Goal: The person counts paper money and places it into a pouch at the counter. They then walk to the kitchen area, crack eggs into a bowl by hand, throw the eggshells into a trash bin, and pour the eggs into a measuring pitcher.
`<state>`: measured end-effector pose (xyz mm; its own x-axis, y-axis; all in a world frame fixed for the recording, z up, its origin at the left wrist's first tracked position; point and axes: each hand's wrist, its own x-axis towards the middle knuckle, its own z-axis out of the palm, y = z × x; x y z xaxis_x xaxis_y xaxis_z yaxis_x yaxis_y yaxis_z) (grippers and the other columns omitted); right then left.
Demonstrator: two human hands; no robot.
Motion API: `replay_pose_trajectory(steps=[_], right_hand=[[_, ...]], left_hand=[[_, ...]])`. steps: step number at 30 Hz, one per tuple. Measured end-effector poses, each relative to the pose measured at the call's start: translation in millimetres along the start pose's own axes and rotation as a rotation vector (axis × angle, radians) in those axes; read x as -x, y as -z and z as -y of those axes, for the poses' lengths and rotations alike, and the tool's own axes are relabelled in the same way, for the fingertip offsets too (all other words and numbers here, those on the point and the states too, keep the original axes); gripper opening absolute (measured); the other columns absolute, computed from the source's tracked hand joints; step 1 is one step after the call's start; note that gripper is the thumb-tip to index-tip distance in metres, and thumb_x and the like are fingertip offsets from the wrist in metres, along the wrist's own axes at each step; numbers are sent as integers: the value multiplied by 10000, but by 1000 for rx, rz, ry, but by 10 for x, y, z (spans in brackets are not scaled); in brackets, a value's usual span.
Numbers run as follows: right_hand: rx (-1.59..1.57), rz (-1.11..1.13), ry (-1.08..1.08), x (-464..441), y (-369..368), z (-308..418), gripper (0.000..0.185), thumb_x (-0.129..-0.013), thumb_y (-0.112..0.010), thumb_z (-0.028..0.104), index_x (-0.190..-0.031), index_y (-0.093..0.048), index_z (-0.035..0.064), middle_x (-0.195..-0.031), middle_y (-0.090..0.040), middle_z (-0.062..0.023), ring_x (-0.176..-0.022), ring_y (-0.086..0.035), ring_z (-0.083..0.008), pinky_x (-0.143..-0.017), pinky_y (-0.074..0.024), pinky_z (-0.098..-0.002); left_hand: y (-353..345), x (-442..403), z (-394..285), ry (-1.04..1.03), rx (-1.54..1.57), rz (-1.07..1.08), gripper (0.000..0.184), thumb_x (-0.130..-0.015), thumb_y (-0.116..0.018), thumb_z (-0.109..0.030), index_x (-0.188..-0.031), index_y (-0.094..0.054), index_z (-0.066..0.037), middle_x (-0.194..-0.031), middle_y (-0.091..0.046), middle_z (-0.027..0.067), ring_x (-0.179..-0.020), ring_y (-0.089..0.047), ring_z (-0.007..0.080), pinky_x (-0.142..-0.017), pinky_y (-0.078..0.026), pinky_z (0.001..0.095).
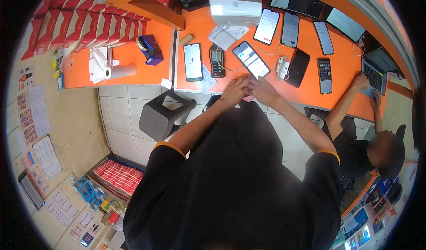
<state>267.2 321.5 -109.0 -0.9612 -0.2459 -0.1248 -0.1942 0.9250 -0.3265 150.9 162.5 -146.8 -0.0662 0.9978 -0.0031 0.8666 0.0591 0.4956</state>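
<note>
A lit smartphone point(251, 59) lies at a slant on the orange desk, its lower end just beyond my hands. At the desk's front edge, my left hand point(235, 91) has its fingers bent and close together. My right hand point(262, 91) meets it from the right, fingers partly stretched, at the lower end of this phone; whether they press its screen I cannot tell. What lies between the two hands is hidden. Left of the phone lie a dark card terminal point(217, 63) with a keypad and another lit phone point(193, 62). A white charger point(282, 68) with cables lies to the right.
Several more phones, including a dark one point(298, 67), lie on the desk point(341, 68). A printer point(235, 6) stands behind. At right, a seated person point(355, 143) has hands on a laptop point(374, 77). A dark stool point(162, 115) and blue tape dispenser point(151, 50) are at left.
</note>
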Motion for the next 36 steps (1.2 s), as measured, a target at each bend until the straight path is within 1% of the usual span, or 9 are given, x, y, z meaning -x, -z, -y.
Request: replay_pose_trajectory(steps=[8,13,15,18,23,26,28,33,36], right_hand=[[-54,-135,21,318,350,164,330,-811,-555,76,-1135,-618,91,-1206,-587,-46,-1209,-483,-230,-1003,-390,-391],[-112,-196,-60,325,161,89,396,-792,-555,23,-1186,-586,60,-1274,-563,-100,-1194,-507,-288,-1003,-420,-422],[-554,-223,-294,298,122,97,434,-778,-556,-10,-1210,-575,36,-1289,-557,-125,-1185,-515,-323,-999,-440,-424],[-333,-340,-120,274,133,123,417,-774,-558,-33,-1187,-590,21,-1259,-571,-137,-1167,-519,-329,-980,-454,-412],[-458,-500,-33,245,468,412,330,-786,-579,-16,-1110,-627,26,-1175,-605,-125,-1089,-562,-314,-939,-475,-421],[-465,-509,44,125,739,569,260,-824,-613,-3,-1081,-639,31,-1115,-628,-112,-1022,-595,-293,-890,-492,-397],[-545,-792,-115,60,884,705,218,-847,-654,12,-1064,-651,36,-1075,-633,-107,-1002,-596,-279,-844,-492,-359],[-906,-636,-441,-84,1068,708,147,-809,-718,50,-950,-679,45,-1073,-608,-107,-927,-579,-290,-802,-480,-376],[-305,-641,-213,-136,1107,673,136,-759,-744,60,-875,-679,36,-1044,-587,-112,-903,-574,-283,-801,-477,-381]], left_hand=[[-96,-27,-97,126,-331,19,337,-815,-645,-251,-1104,-669,-79,-1466,-402,113,-1416,-278,286,-1059,-344,439],[0,-78,-181,194,229,-192,384,-873,-624,-197,-1211,-551,-29,-1367,-451,187,-1315,-413,349,-1059,-371,456],[100,-29,-204,176,359,-325,370,-895,-611,-167,-1230,-534,-29,-1363,-447,203,-1288,-438,368,-1052,-383,457],[361,77,-237,114,527,-427,401,-940,-583,-144,-1313,-471,-46,-1354,-462,185,-1284,-459,331,-1034,-417,419],[661,190,-277,629,1838,-419,534,-999,-533,-247,-1446,-306,-64,-1331,-473,94,-1256,-486,195,-1030,-431,334],[1034,181,-488,716,1777,-254,510,-1010,-511,-268,-1440,-319,-73,-1335,-462,90,-1229,-504,189,-1030,-430,330],[863,221,-398,588,1881,-248,496,-1019,-491,-273,-1441,-320,-75,-1337,-455,85,-1216,-510,185,-1029,-427,327],[899,265,-427,406,2010,-354,480,-1027,-472,-259,-1450,-318,-93,-1343,-451,85,-1232,-487,173,-1026,-416,315],[1081,229,-596,599,1889,-388,515,-1013,-505,-285,-1460,-313,-116,-1371,-436,94,-1274,-443,177,-1044,-387,314]])
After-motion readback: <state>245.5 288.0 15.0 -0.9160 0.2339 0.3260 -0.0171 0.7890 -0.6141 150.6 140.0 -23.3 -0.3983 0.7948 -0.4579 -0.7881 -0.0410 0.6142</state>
